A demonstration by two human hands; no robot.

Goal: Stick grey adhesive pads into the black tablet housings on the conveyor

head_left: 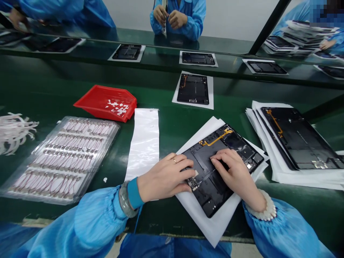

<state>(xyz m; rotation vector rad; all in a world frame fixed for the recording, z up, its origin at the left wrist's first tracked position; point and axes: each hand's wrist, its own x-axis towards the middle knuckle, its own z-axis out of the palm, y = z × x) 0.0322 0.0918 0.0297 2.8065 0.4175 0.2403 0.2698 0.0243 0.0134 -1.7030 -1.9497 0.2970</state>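
Note:
A black tablet housing (pixel 206 179) lies tilted on white sheets (pixel 212 233) in front of me, with an orange flex cable (pixel 216 138) along its far side. My left hand (pixel 172 175) is closed over the left edge of the housing, its fingertips beside a small circuit board (pixel 192 182). Over the middle of the housing, my right hand (pixel 235 172) has thumb and fingers drawn together in a pinch against the surface. Whatever sits between those fingertips is hidden or too small to make out.
To the left are a clear tray (pixel 64 157) of wired round parts, a red bin (pixel 94 102) with white bits, and a white strip (pixel 143 143). Stacked housings (pixel 303 139) stand right. Another housing (pixel 192 89) lies ahead. A co-worker's hands (pixel 170 17) show across the bench.

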